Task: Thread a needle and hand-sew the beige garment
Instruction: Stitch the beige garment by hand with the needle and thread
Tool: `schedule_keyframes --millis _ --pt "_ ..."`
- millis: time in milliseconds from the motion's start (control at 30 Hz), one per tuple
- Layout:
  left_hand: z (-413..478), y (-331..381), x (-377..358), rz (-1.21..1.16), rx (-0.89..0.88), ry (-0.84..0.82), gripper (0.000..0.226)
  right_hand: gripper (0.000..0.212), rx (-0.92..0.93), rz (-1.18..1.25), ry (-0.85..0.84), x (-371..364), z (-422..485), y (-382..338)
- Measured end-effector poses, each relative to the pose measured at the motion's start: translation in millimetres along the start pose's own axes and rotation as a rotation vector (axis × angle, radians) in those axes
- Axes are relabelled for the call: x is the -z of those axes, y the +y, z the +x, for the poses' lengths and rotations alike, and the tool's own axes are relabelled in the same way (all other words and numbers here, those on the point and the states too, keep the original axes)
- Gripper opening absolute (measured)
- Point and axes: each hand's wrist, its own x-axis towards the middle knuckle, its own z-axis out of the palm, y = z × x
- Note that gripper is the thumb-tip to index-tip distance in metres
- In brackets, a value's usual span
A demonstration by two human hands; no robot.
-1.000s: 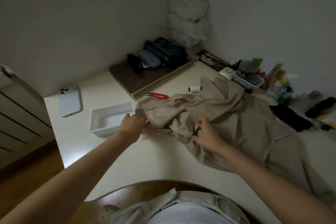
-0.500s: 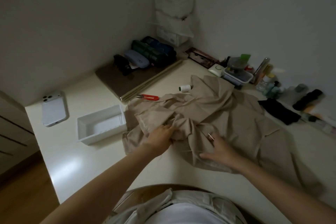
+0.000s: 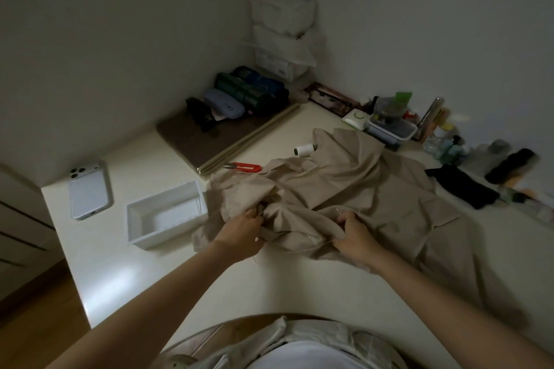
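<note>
The beige garment [image 3: 359, 186] lies crumpled across the white table [image 3: 126, 272]. My left hand [image 3: 242, 231] grips a bunched fold near its left side. My right hand [image 3: 353, 234] grips the cloth further right, and a thin needle [image 3: 338, 210] sticks up at its fingertips. A pale thread runs along the fold below both hands. A spool of white thread [image 3: 304, 149] and red thread snips [image 3: 244, 167] lie on the table behind the garment.
An empty white tray [image 3: 168, 216] stands left of the garment, a white phone [image 3: 88, 190] further left near the table edge. A brown mat with pouches [image 3: 227, 117] sits at the back. Bottles, a container and dark items line the right wall [image 3: 449, 135].
My left hand has slid right from the garment's left corner into its bunched middle. My right hand has closed on the cloth with the needle pointing up. The view has shifted.
</note>
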Motion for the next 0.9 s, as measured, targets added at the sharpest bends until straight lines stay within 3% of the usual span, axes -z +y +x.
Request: schedule_keyframes --millis 167,200,267,333,367,467,600,700,900 --pt "-11 6 34 -0.006 -0.018 -0.213 0.043 0.029 0.177 -0.005 0.068 5 -18 -13" --pt "-11 7 38 -0.061 -0.005 -0.175 0.045 0.023 0.208 0.021 0.118 7 -21 -19" --pt "-8 5 42 -0.141 0.002 0.066 0.041 0.014 0.242 0.092 0.197 14 -24 -33" --pt "0 -1 40 -0.112 -0.009 0.307 0.025 0.012 0.262 0.126 0.226 21 -21 -47" --pt "4 -3 38 -0.087 -0.023 0.348 0.026 0.012 0.271 0.113 0.224 25 -17 -52" --pt "14 -7 29 -0.083 -0.059 0.256 0.042 0.004 0.26 0.075 0.185 35 2 -62" --pt "17 -9 11 -0.063 -0.017 0.102 0.041 0.035 0.179 -0.011 0.12 47 29 -66" --pt "14 -10 2 -0.031 -0.01 -0.011 0.043 0.039 0.164 -0.01 0.128 54 45 -69" --pt "15 -16 1 -0.114 -0.016 -0.035 0.042 0.043 0.23 -0.09 0.044 52 72 -78"
